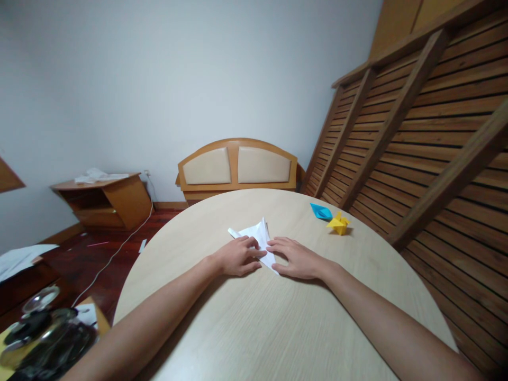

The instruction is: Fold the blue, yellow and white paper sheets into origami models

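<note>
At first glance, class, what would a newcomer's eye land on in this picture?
Two bare hands, the left hand and right hand, press a folded white paper flat at the middle of a round pale table. Farther right on it sit a small blue paper figure and a yellow one.

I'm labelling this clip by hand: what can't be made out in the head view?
- White paper: near part hidden under left hand and right hand.
- Blue paper figure, yellow paper figure: too small to tell shapes.
- Dark objects bottom left: blurred, cut off.
</note>
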A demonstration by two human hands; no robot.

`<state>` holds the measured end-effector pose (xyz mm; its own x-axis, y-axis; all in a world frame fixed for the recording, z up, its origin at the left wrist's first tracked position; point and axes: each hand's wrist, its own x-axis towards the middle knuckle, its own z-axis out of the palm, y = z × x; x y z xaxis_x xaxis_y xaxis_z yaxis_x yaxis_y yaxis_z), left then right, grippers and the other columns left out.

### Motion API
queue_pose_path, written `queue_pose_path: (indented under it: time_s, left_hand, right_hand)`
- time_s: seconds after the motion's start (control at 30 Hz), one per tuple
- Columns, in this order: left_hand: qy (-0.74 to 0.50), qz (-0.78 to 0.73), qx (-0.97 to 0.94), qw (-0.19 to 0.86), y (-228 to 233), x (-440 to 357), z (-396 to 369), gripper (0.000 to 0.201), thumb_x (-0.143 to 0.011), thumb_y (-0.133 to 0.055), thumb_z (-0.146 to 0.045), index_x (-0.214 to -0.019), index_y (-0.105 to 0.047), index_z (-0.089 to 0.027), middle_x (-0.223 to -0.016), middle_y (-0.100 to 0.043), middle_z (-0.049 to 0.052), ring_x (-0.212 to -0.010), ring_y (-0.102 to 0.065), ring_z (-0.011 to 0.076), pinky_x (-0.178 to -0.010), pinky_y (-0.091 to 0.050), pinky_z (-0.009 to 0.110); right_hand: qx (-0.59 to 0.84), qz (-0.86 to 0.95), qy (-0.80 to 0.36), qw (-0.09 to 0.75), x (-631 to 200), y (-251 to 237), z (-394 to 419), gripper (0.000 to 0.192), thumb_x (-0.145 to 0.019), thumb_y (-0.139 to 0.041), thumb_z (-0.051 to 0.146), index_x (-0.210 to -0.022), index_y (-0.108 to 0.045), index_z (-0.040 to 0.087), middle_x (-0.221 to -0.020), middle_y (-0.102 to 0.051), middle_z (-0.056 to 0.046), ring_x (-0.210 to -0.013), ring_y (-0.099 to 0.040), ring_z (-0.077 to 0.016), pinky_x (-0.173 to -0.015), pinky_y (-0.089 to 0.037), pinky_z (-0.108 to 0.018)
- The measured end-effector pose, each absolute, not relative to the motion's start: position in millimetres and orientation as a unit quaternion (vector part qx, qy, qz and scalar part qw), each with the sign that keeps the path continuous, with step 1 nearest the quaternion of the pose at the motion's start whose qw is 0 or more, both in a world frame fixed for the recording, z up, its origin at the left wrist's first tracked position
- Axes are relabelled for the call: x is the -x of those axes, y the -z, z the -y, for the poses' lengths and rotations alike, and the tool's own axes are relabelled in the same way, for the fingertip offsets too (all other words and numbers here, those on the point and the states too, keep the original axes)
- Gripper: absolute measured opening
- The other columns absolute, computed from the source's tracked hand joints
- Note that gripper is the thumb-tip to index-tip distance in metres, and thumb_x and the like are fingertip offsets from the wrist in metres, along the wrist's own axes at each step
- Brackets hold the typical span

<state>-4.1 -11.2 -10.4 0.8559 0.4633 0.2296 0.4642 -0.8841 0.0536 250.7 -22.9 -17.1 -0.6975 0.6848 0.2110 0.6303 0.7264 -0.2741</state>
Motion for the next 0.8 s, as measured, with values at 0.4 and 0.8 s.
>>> queue_pose_path:
  time_s: [0.4,0.8]
  left_hand:
    - [0.149,0.197,0.966,0.072,20.2,0.9,3.3,0.026,-0.101,-0.044,-0.026,-0.112,-0.066,-0.019,-0.12,-0.066,0.011,-0.119,-0.058,0.0228,-0.102,-0.046,0.036]
    - [0.149,0.231,0.951,0.144,18.4,-6.3,3.9,0.031,-0.104,-0.038,-0.03,-0.098,-0.066,-0.017,-0.11,-0.072,0.01,-0.11,-0.065,0.0213,-0.107,-0.043,0.042]
  right_hand:
    - [0.329,0.922,-0.12,0.164,-251.5,13.9,22.6,0.037,-0.088,-0.056,0.026,-0.122,-0.068,0.02,-0.135,-0.062,-0.01,-0.129,-0.05,-0.0269,-0.111,-0.036,-0.043]
    - [0.301,0.924,-0.127,0.2,-248.2,10.9,23.4,0.02,-0.089,-0.058,0.024,-0.101,-0.073,0.02,-0.111,-0.072,-0.007,-0.106,-0.063,-0.0219,-0.095,-0.045,-0.033]
